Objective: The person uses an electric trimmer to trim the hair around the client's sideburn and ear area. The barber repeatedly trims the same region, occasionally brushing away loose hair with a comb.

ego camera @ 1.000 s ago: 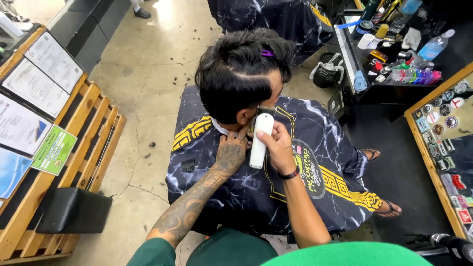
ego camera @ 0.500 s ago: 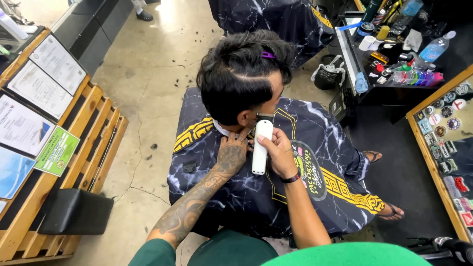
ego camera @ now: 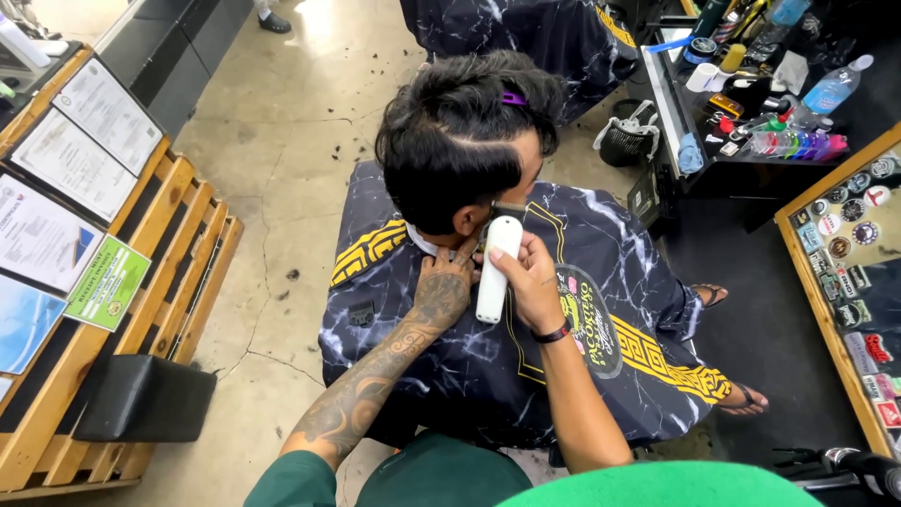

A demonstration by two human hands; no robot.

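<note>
right hand is wrapped around the white clipper, blade up at the seated person's nape just above the fingers. left hand rests open on the neck, touching beside it. since a moment ago the clipper sits slightly higher against the hairline.

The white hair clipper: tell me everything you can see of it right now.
The white hair clipper is a slim, smooth body, plastic by its look, with a dark blade at the top. It stands nearly upright, blade against the seated person's head just below the hairline. The right hand wraps it; the left hand rests on the neck beside it.
</note>
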